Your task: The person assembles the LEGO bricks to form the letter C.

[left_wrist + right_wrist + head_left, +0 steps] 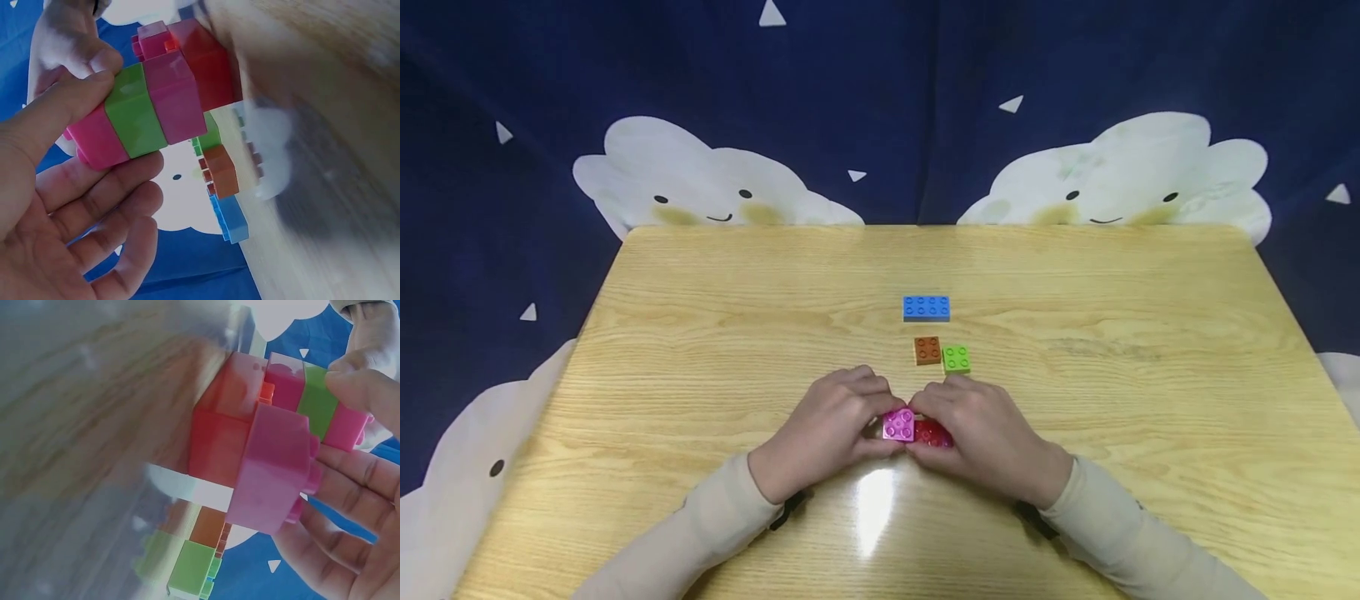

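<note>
A stack of toy building bricks stands on the table between both hands. At its bottom lies a red brick. Over its left end rise a pink brick, a green brick and a top pink brick. Another pink brick sits on the red one's right end. My left hand pinches the upper bricks between thumb and fingers. From the right, my right hand grips the same tower with thumb and index fingertips, its palm arching over the lower right pink brick.
Beyond the hands, a brown brick and a loose green brick lie side by side. Farther back is a long blue brick. A dark blue curtain with clouds hangs behind the wooden table.
</note>
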